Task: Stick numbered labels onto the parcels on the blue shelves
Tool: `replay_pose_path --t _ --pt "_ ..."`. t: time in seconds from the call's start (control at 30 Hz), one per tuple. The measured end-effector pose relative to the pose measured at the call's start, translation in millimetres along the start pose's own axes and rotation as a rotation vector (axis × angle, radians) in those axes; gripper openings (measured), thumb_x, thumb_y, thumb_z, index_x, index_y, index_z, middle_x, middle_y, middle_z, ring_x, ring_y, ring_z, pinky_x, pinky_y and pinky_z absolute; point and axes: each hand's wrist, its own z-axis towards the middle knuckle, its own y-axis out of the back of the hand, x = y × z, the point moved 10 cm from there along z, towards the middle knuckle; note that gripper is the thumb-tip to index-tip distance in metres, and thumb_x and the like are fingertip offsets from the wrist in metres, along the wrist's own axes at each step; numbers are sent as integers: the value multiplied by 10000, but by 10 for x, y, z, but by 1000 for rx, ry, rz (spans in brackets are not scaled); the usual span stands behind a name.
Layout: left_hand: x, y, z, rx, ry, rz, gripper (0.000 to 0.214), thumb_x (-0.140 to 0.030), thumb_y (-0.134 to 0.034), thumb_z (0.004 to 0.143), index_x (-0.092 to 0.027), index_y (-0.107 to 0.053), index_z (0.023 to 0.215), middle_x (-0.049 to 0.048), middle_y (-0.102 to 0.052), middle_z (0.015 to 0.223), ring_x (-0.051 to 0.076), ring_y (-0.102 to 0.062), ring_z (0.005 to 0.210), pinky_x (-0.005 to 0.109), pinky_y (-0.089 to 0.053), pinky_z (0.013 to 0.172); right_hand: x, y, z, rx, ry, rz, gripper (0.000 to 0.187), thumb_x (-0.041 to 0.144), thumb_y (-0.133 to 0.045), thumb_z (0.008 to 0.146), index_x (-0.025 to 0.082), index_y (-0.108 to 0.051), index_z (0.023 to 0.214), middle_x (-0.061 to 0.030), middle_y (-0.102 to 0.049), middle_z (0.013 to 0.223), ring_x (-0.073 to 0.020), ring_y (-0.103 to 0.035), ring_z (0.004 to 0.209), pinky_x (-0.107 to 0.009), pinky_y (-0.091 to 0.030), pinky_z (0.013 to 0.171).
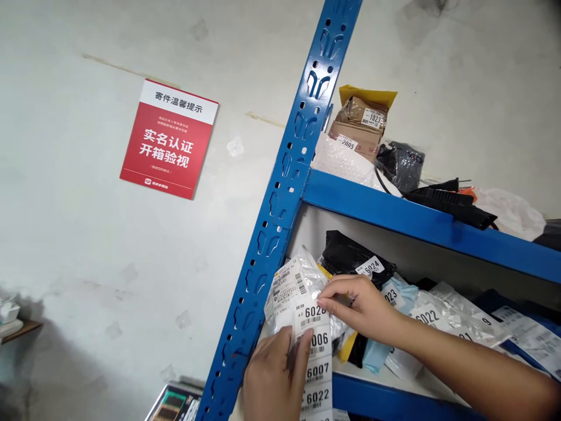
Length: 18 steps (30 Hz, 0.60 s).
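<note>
A long strip of white number labels [318, 368] hangs in front of the shelf, held between the thumb and fingers of my left hand [272, 374]. Its top label, printed "6028" [312, 314], lies against a clear plastic parcel bag [280, 318] with a shipping label. My right hand [362, 307] reaches in from the right, thumb and forefinger pinched at the right edge of that top label. Behind my right hand are a black parcel [350, 254] marked "6024" and a light blue parcel [377, 354].
A blue shelf post [280, 216] rises left of the parcels. Boxes [357, 134] and a black corded item [451, 202] lie on the upper shelf [416, 216]. More bagged parcels [442, 310] fill the lower shelf. A red sign [169, 140] hangs on the wall.
</note>
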Motion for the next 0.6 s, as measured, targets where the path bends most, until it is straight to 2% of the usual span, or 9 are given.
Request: replay_pose_path --t 0.17,0.3,0.37,0.47,0.5,0.53,0.6 --pt "-102 31 54 -20 -94 70 343 -403 -478 909 -206 -416 636 -30 -512 543 121 -523 503 218 -365 462 78 1 -23 -13 40 -94 177 281 -519 913 189 -635 816 -21 -635 762 -133 -585 720 -256 -450 653" --pt "-161 23 65 -28 -162 105 378 -417 -477 906 -202 -401 604 -26 -506 521 127 -517 489 230 -357 455 121 85 -28 -88 69 -157 183 273 -488 924 189 -598 803 -20 -591 749 -136 -562 706 -263 -447 643" --pt "-181 -13 55 3 -208 111 375 -421 -500 893 -195 -418 605 -22 -513 540 131 -531 521 234 -377 478 114 247 -16 -189 60 -137 185 292 -477 929 194 -586 817 -27 -607 751 -147 -580 711 -276 -459 645" --pt "-219 -74 28 75 -297 88 330 -415 -561 859 -180 -491 638 -5 -558 624 141 -566 605 243 -427 545 -24 585 -12 -382 -58 61 198 372 -511 911 197 -557 831 -6 -624 680 -136 -595 613 -265 -467 589" --pt "-222 -92 19 105 -317 72 312 -420 -582 844 -178 -520 658 2 -578 662 144 -577 635 246 -441 567 -93 608 5 -369 -118 146 227 406 -549 885 193 -550 807 6 -618 643 -122 -576 546 -248 -454 535" --pt "-221 -104 9 130 -332 50 303 -432 -599 828 -178 -542 673 7 -596 698 146 -586 658 249 -452 582 -152 563 32 -300 -179 211 260 434 -594 849 188 -550 777 19 -601 601 -107 -542 480 -230 -428 477" --pt "-211 -111 -12 166 -351 -2 286 -445 -616 810 -183 -577 703 15 -623 758 149 -601 696 253 -473 606 -215 353 67 -86 -272 217 290 442 -666 783 178 -565 720 39 -552 537 -84 -476 415 -202 -356 401"
